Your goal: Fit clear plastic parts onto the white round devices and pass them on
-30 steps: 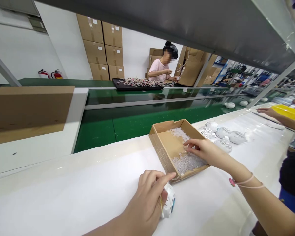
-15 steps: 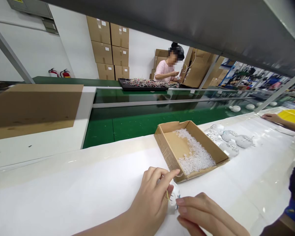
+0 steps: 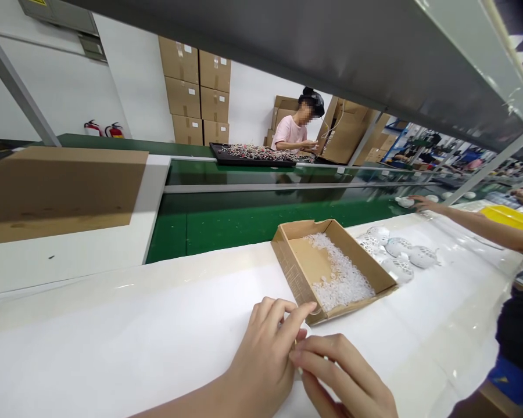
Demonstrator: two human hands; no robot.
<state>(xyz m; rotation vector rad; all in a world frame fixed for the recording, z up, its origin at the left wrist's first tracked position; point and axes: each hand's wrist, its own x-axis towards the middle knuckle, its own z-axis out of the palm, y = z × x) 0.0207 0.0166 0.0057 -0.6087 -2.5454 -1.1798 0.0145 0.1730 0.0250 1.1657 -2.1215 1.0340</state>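
On the white desk [image 3: 113, 342], the left hand [image 3: 261, 354] and right hand [image 3: 342, 371] curl close together, fingers nearly closed over something hidden. Just beyond, a cardboard box [image 3: 293, 278] holds a heap of clear plastic pieces [image 3: 342, 278], with perforated white shells [image 3: 397, 247] beside it.

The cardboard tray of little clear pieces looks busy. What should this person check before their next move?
1. Grip of the left hand and right hand: cannot tell, the fingers hide what they hold.
2. Open brown cardboard tray sitting flat on the white bench: ok.
3. Small clear plastic pieces contained in the tray: ok.
4. Round white perforated shells grouped beyond the tray, apart from the hands: ok.
5. Co-worker's outstretched hand apart from the person's hands: ok.
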